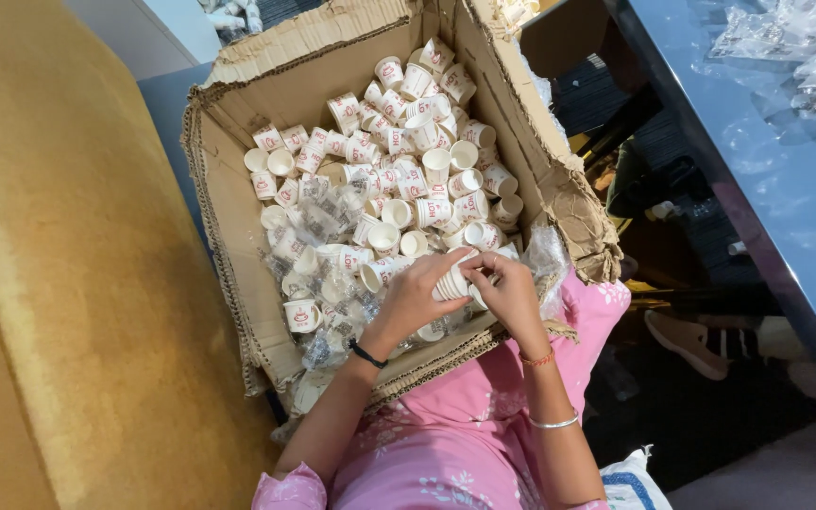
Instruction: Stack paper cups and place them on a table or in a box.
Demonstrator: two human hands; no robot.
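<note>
1. Head view: a short stack of nested white paper cups (452, 280) is gripped between both hands at the near right corner of a torn cardboard box (238, 227).
2. The left hand (415, 297) is closed around the stack's left end; the right hand (509, 293) is clenched over its right end.
3. The stack is laid nearly flat, its long axis running left to right with a slight tilt; which end carries the open rims cannot be told.
4. Loose cups (408, 142) with red print are piled through the box, beside clear plastic wrappers (323, 217).
5. The box is rested on a lap in pink cloth (465, 434).
6. A blue desk (757, 161) is seen at far right.
</note>
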